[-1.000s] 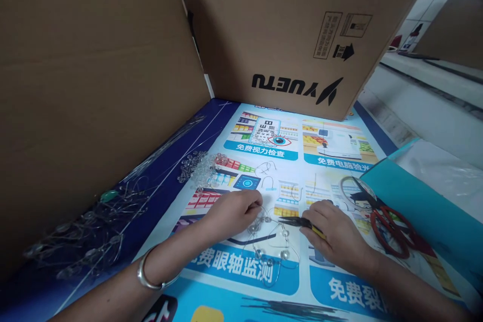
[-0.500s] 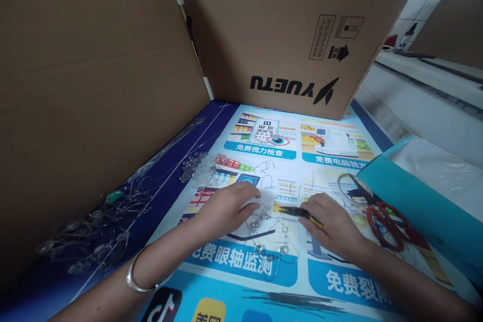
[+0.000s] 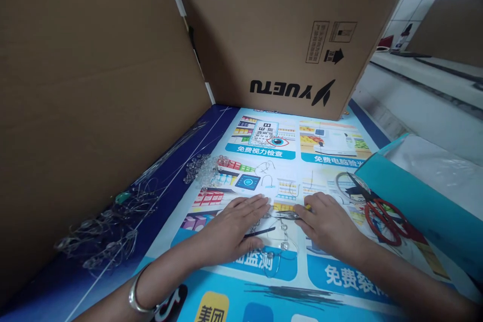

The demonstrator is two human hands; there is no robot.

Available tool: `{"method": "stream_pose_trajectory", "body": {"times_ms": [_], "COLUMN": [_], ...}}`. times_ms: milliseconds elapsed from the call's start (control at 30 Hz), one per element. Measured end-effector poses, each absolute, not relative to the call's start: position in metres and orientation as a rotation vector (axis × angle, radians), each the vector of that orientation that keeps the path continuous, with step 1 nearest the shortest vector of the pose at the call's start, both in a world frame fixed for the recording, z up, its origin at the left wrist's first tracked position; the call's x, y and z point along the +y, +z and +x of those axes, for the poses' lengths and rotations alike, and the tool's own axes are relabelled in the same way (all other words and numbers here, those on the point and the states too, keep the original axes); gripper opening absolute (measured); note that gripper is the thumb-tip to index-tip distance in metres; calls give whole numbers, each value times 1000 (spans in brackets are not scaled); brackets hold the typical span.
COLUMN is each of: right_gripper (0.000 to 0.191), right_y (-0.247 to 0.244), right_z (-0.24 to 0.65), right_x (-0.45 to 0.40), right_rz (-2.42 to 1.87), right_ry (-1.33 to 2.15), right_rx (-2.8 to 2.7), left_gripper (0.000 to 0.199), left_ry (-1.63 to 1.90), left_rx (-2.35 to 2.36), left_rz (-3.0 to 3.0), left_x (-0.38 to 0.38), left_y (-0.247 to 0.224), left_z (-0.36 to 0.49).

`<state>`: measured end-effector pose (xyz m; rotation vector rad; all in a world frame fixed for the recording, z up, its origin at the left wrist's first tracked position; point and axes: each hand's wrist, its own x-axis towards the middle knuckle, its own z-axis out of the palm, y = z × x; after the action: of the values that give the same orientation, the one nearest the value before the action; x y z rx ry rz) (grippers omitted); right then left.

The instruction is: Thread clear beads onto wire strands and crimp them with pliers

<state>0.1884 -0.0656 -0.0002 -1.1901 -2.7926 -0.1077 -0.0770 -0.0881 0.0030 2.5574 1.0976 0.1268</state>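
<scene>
My left hand (image 3: 241,226) lies flat, palm down, over part of a beaded wire piece (image 3: 284,245), with its fingers stretched toward the pliers. Clear round beads on thin bent wire show to the right of its thumb. In my right hand (image 3: 326,221) is a pair of pliers (image 3: 287,215), their yellow handles mostly hidden in the fist. The metal jaws point left and reach the upper edge of the beaded wire. Whether they grip the wire is too small to tell.
Loose clear beads (image 3: 207,168) are heaped beyond my left hand. A tangle of beaded wires (image 3: 109,236) lies at left. Red-handled scissors (image 3: 385,219) and a teal box (image 3: 407,181) are on the right. Cardboard panels (image 3: 287,25) stand behind and to the left.
My left hand has come down and flattened over the beaded wire, covering its left part. My right hand has shifted slightly left, and the pliers' jaws have turned to the light.
</scene>
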Motion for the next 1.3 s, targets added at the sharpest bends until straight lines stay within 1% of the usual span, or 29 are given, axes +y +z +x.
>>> {"method": "stream_pose_trajectory", "body": {"times_ms": [200,300,433,600,633,667,900,1067,1200,1300], "right_gripper": [28,27,25,26,26,25,19,7,14,16], "right_y": [6,6,15,38,41,44,44,42,44,45], "right_z": [182,180,184,192,192,191,175,166,159,155], "right_x": [-75,-75,-75,-84,-86,-89,-102,-107,-110,-113], "right_rz": [-1218,-1242,-1326,-1417,-1426,-1447,-1396,-1444,-1450,-1425], "right_ry": [-413,-428,-200,315,385,386,79,-35,-210,-336], "right_rx": [-2843,-2825,-2797,-2742,-2762,-2785,-3004,-3058,-3085,-3068], "left_gripper": [62,64,64,64,64,64,66,61,62,62], "left_ry": [67,72,94,164,170,174,173,147,151,165], "left_rx": [1100,1113,1128,1124,1125,1127,1150,1096,1081,1117], "left_rz": [2595,2596,2582,2575,2573,2572,2563,2573,2556,2535], "left_x": [-89,-89,-90,-89,-89,-89,-93,-93,-93,-95], "left_y": [7,9,10,8,7,6,4,6,7,8], "left_z": [-78,-79,-79,-79,-80,-80,-77,-74,-74,-74]}}
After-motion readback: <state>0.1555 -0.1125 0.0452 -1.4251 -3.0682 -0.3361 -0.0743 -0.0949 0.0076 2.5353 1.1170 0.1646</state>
